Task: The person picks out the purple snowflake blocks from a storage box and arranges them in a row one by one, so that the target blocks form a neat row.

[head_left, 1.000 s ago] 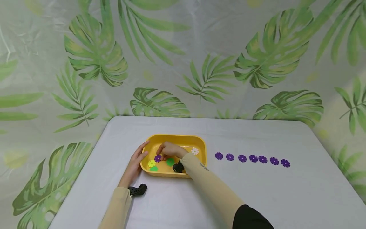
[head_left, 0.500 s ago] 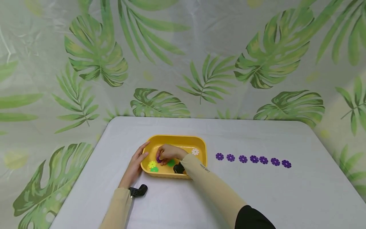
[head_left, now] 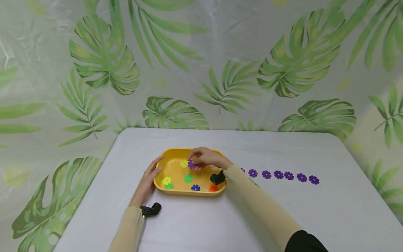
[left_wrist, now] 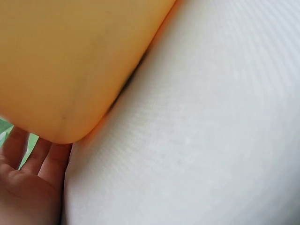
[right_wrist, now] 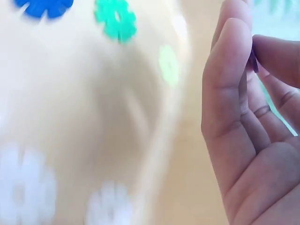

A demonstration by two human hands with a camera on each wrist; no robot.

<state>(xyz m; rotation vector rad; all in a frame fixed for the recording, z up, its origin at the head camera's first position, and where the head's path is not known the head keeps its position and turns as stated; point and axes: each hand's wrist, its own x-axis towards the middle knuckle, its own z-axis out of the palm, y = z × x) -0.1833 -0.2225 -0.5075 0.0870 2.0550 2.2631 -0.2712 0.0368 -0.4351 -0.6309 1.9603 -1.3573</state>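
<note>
Right hand (head_left: 206, 159) fingertips clamped on purple flower disc (head_left: 191, 164), lifted above yellow tray (head_left: 176, 190); left hand (head_left: 148, 180) fingers straight, steadying tray wall.

Evenly and softly lit, barely shadowed; sharp from the head, motion-blurred at the right wrist, close and soft at the left

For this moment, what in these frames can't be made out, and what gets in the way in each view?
- Head view: the start of the purple flower row is hidden behind the right sleeve.
- Head view: the white flower is mostly covered by the right hand.
- Right wrist view: the purple flower shows only as a sliver between the fingers; the tray is motion-blurred.
- Left wrist view: only the tray's outer wall shows; the left hand is cut off by the edge.
</note>
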